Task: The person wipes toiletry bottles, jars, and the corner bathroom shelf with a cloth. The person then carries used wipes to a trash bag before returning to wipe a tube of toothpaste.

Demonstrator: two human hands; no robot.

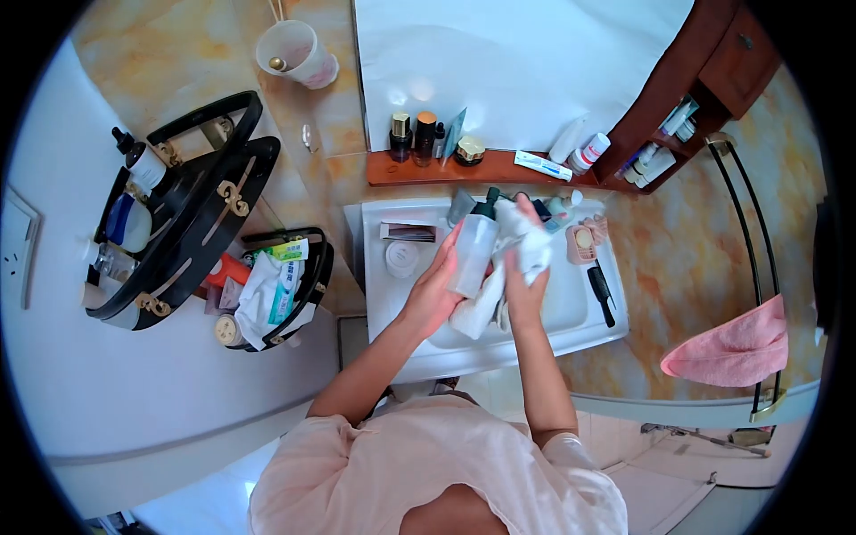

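Note:
Over the white sink point(383, 308), my left hand point(434, 290) is wrapped round a clear, frosted bottle point(473, 254) with a dark green top. My right hand point(526, 283) grips a white cloth point(526, 242), which lies against the bottle's right side and hangs down below it. A round white jar point(402, 259) stands on the sink's left ledge. On the right ledge are a pink container point(581, 243) and a black-handled item point(600, 287).
Bottles and tubes line a wooden shelf point(446, 173) under the mirror point(499, 71). Black corner racks point(214, 214) with toiletries hang at the left. A pink towel point(731, 346) hangs on a black rail at the right. A cup point(299, 53) is mounted at the upper left.

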